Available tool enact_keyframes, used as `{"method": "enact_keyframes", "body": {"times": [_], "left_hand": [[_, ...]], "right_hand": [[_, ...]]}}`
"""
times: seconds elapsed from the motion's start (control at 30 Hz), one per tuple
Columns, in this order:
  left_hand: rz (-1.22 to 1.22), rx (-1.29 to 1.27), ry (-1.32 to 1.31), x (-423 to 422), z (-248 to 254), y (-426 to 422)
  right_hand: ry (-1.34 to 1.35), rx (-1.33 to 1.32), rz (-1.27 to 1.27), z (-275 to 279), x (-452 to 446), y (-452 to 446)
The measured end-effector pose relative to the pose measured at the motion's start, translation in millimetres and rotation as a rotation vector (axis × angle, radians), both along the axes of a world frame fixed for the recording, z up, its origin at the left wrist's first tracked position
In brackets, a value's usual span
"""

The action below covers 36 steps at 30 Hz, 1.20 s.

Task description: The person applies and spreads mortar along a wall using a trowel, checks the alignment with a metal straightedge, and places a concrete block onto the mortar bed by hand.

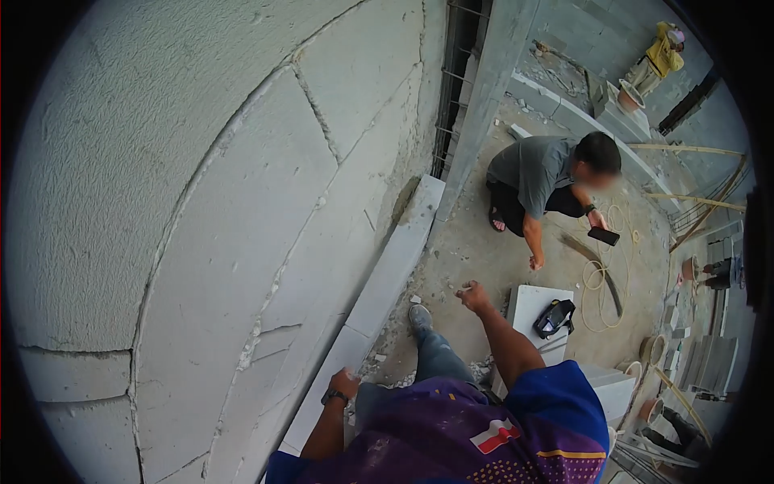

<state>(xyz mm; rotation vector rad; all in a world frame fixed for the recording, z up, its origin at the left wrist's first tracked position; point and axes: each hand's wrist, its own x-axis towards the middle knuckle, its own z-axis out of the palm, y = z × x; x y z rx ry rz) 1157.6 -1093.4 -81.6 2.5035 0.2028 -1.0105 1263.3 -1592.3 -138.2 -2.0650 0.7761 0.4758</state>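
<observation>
The left hand (345, 382), a dark watch (333, 396) on its wrist, is at the floor-side edge of the row of pale blocks (391, 262), toward the row's near end; its fingers are mostly hidden behind its own back, so I cannot tell whether they are clamped on the block or only near it. That row runs along the foot of the wall (242, 202), its near end cut off by the forearm and purple shirt (419, 427). The right hand (473, 296) hangs above the floor (459, 262), fingers bent; whether the tips meet or pinch something small is too fine to make out. Right of it, a white block (528, 306) carries a black bag (554, 319) by its right edge; the forearm hides part of the block's left side. Beyond, a crouching person (548, 173) holds a dark phone (603, 235), its screen unreadable. A yellow-clad person (663, 55) is small at top right, and another person (726, 273) is cut by the dark lens border.
</observation>
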Motion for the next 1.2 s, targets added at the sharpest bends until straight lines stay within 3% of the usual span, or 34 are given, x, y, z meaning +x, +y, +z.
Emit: {"method": "enact_keyframes", "body": {"times": [0.13,0.3,0.4,0.57,0.63,0.73,0.93,1.03,1.2], "left_hand": [[-0.001,0.038,-0.011,41.3,9.4,-38.4],[0.01,0.047,-0.038,63.7,23.1,-58.6],[-0.048,0.126,0.008,69.4,22.2,-59.6],[0.004,0.089,-0.001,59.0,8.6,-48.4],[-0.001,0.079,-0.022,57.1,5.4,-48.9],[0.025,0.094,-0.027,65.1,29.2,-62.4],[0.077,0.087,-0.034,58.9,27.7,-53.5],[0.081,0.087,-0.071,58.7,35.7,-54.5],[0.073,0.086,-0.081,62.7,49.8,-61.6]], "right_hand": [[-0.113,-0.215,0.128,5.5,106.1,-11.1],[-0.052,-0.145,0.058,21.9,205.5,-22.3],[-0.212,-0.185,0.316,-27.0,233.3,-39.8],[-0.397,-0.11,0.292,-63.8,240.8,-44.2],[-0.527,-0.105,0.242,-52.8,238.1,-39.7],[-0.549,-0.097,0.166,-35.1,235.0,-30.1],[-0.541,-0.042,0.002,-24.6,232.9,-20.9],[-0.687,-0.053,0.004,-22.7,233.4,-21.5],[-0.554,0.056,0.047,-0.1,234.0,-21.2]]}}
